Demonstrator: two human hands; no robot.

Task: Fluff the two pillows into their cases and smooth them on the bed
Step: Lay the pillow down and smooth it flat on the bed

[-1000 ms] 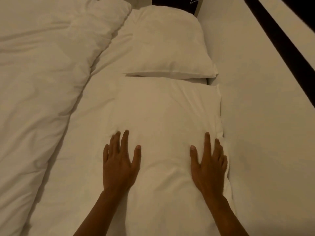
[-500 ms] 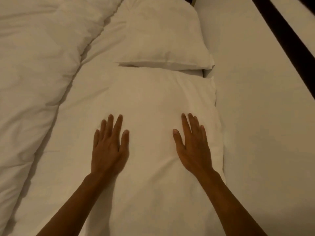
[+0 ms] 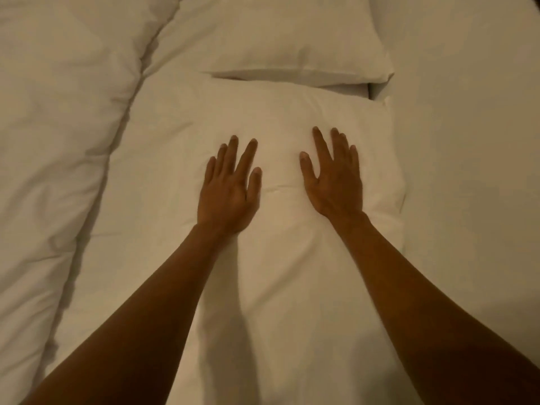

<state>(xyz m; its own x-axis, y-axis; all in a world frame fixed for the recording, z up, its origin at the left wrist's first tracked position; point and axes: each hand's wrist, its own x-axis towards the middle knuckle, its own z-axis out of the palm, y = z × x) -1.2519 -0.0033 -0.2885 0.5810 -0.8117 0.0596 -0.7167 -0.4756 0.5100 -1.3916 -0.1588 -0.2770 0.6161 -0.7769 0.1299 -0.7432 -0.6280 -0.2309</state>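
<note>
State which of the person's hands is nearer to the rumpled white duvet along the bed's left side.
Left. The left hand lies flat on the near white pillow, towards the rumpled white duvet; the right hand presses nearer the pillow's opposite edge.

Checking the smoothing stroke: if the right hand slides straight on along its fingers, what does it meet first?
More of the near pillow under the right hand, then probably that pillow's far edge and the far pillow; depth is unclear.

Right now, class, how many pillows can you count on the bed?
2. The near pillow lies lengthwise under both flat hands, left hand and right hand. The far pillow lies beyond it, toward the top edge. The duvet could hide more.
</note>
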